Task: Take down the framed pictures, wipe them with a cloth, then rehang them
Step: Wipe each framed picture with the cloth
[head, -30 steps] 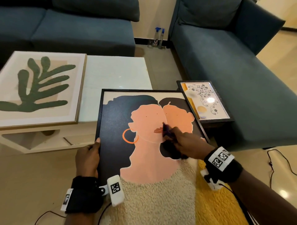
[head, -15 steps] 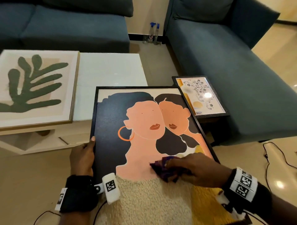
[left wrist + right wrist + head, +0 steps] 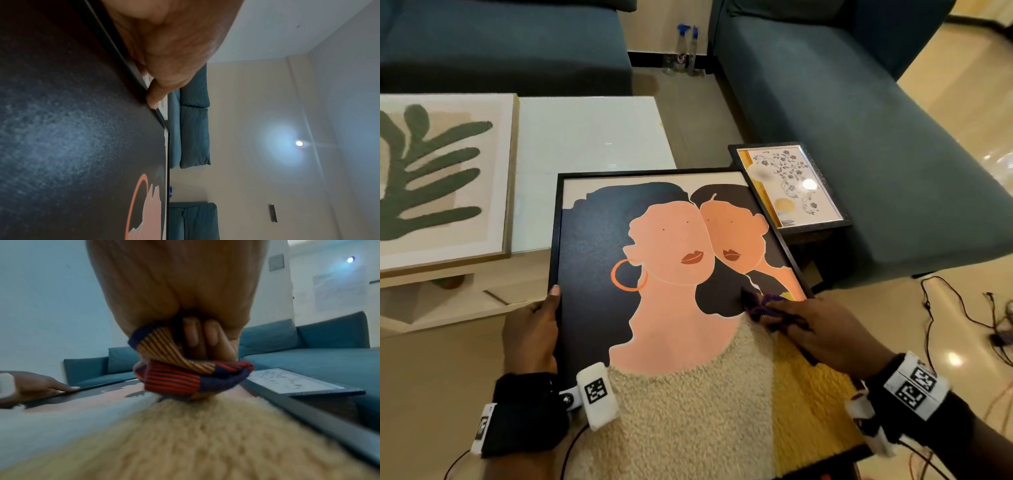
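Pressing striped cloth (image 3: 762,306) bunched under my right hand's (image 3: 825,330) curled fingers onto portrait picture (image 3: 671,274), near-right | my left hand (image 3: 530,330) grips its left edge, thumb on top

Two bare forearms, no sleeves in head view. Left hand (image 3: 530,329): black fabric wrist wrap (image 3: 524,411); white block-shaped module (image 3: 597,397) with a black-and-white square marker clipped to its inner side by a small metal bracket; second white tag on the outer edge. Thin dark cable trails below. Right hand (image 3: 825,332): black wrap under a white band (image 3: 914,387) printed with two square markers; white fittings beneath.
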